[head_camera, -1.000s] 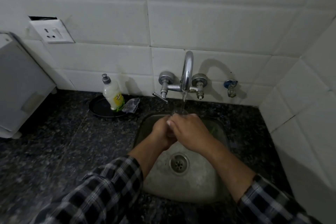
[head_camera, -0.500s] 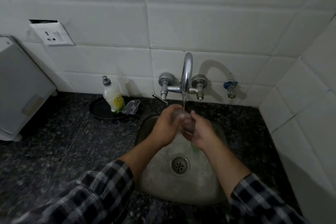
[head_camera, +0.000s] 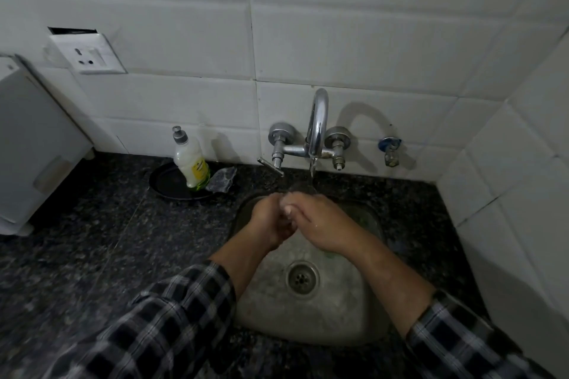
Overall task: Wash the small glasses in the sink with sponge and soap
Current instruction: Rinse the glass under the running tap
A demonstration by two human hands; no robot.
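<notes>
Holding both hands together over the back of the sink [head_camera: 363, 326], under water running from the tap [head_camera: 318, 120]; left hand [head_camera: 271, 221] curled shut, right hand [head_camera: 320, 224] folded across it with fingers [head_camera: 292, 204] bent over. Hiding the glass [head_camera: 303, 188] almost wholly, only a faint clear edge peeking above the knuckles beneath the stream, so cannot tell its axis, its mouth's direction, or which hand grips it. Standing at the left on a dark tray [head_camera: 172, 184]: soap bottle [head_camera: 191, 163], upright.
</notes>
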